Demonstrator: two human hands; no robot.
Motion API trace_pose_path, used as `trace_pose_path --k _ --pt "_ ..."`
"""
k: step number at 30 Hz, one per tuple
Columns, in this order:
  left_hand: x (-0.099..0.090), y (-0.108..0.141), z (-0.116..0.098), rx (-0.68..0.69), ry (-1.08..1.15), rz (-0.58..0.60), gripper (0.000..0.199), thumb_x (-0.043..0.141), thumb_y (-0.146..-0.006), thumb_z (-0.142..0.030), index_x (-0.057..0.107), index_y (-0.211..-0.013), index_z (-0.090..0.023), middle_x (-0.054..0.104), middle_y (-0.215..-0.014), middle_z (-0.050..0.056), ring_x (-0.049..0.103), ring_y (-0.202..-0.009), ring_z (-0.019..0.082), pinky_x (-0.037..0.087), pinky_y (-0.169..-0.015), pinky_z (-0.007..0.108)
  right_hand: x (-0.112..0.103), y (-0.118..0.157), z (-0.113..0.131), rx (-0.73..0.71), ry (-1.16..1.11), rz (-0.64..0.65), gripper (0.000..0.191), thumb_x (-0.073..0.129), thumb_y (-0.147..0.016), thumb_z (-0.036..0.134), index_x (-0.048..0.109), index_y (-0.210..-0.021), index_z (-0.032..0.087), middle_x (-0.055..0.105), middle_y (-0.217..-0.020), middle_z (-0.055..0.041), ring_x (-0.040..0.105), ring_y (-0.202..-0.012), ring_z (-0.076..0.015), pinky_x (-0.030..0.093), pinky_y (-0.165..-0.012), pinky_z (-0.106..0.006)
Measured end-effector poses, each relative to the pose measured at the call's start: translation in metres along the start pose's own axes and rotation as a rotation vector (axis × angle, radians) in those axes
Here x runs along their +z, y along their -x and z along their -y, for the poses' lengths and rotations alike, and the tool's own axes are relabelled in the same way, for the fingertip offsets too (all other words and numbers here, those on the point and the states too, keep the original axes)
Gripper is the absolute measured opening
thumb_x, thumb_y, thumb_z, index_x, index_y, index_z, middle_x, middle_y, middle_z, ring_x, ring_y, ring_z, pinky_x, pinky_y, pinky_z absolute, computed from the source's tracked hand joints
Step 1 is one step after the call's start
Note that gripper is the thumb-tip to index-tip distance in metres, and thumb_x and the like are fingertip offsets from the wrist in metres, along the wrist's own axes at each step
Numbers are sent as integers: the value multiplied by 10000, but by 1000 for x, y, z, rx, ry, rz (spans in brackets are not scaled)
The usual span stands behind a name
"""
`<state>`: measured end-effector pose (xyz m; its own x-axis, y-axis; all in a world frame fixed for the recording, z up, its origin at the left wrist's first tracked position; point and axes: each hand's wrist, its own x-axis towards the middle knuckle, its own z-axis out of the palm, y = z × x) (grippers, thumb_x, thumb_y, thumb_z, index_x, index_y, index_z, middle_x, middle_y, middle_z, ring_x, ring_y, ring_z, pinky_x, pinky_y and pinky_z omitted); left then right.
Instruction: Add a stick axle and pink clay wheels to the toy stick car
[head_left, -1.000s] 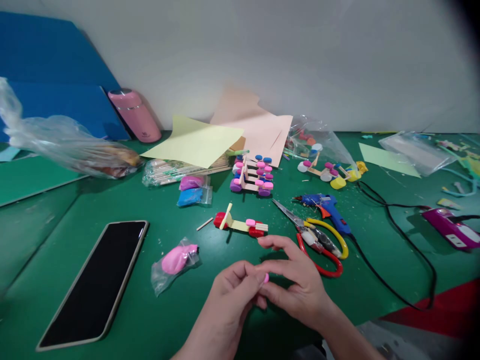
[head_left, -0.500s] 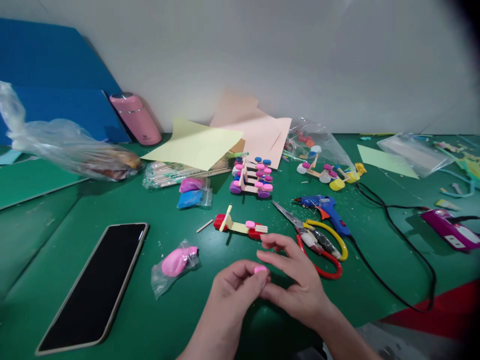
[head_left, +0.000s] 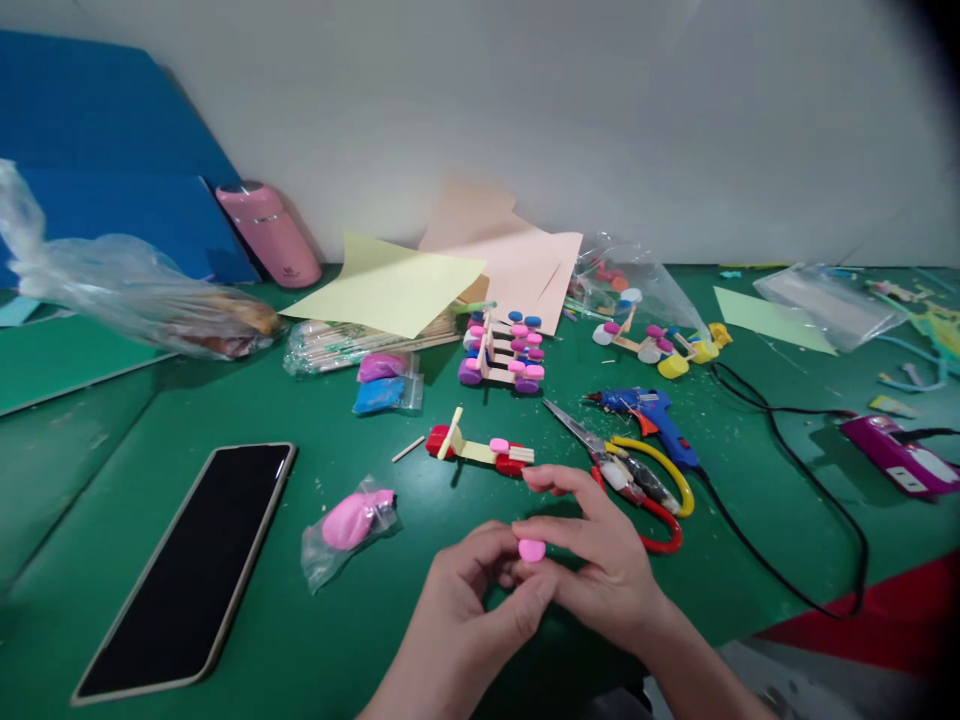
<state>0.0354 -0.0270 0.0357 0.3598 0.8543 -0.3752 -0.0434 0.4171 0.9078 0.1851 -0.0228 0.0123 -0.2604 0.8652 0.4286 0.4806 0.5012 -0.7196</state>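
Note:
A small pink clay piece [head_left: 532, 551] is held between the thumb and forefinger of my right hand [head_left: 600, 570]. The fingers of my left hand [head_left: 476, 600] are curled against the same piece from the left, its thumb lying just below. Just beyond my fingertips stands a small scooter-like model [head_left: 476, 452] with red wheels, a pale stick body and a pink block on top. A thin stick [head_left: 408, 448] lies to its left. Pink clay in a clear bag [head_left: 349, 522] rests left of my hands.
Scissors [head_left: 649, 495] and a blue glue gun [head_left: 652, 415] with a black cord lie at the right. A phone [head_left: 187, 570] is at the left. Finished models [head_left: 502, 355], bagged clay [head_left: 380, 395], paper sheets [head_left: 390, 285] and a pink bottle [head_left: 270, 235] are further back.
The pink piece has shifted slightly right and down, from my left fingertips to between my right thumb and forefinger. My left thumb has moved right, away from the piece.

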Motion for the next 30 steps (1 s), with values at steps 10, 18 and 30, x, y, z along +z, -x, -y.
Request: trace_pose_path --k 10,18,30 --pt "3 3 0 -52 95 -29 105 645 -663 -275 632 -654 -171 553 -663 12 527 -734 193 406 -702 282 1 1 0 2 -42 19 189 595 -760 272 673 -932 258 500 -1146 -60 513 -1013 -208 456 -843 -342" --pt "7 0 1 -41 216 -69 116 622 -700 -257 667 -702 -151 597 -667 14 505 -687 160 393 -713 270 3 1 2 -5 -23 27 253 588 -757 223 644 -1000 271 488 -1151 -59 508 -1018 -211 462 -832 -348" --pt "1 -2 5 -55 203 -38 140 615 -709 -268 666 -662 -147 570 -671 15 502 -714 165 391 -710 284 3 4 -1 -4 -11 55 265 608 -745 174 635 -991 268 460 -1162 -44 489 -1021 -191 434 -857 -327"
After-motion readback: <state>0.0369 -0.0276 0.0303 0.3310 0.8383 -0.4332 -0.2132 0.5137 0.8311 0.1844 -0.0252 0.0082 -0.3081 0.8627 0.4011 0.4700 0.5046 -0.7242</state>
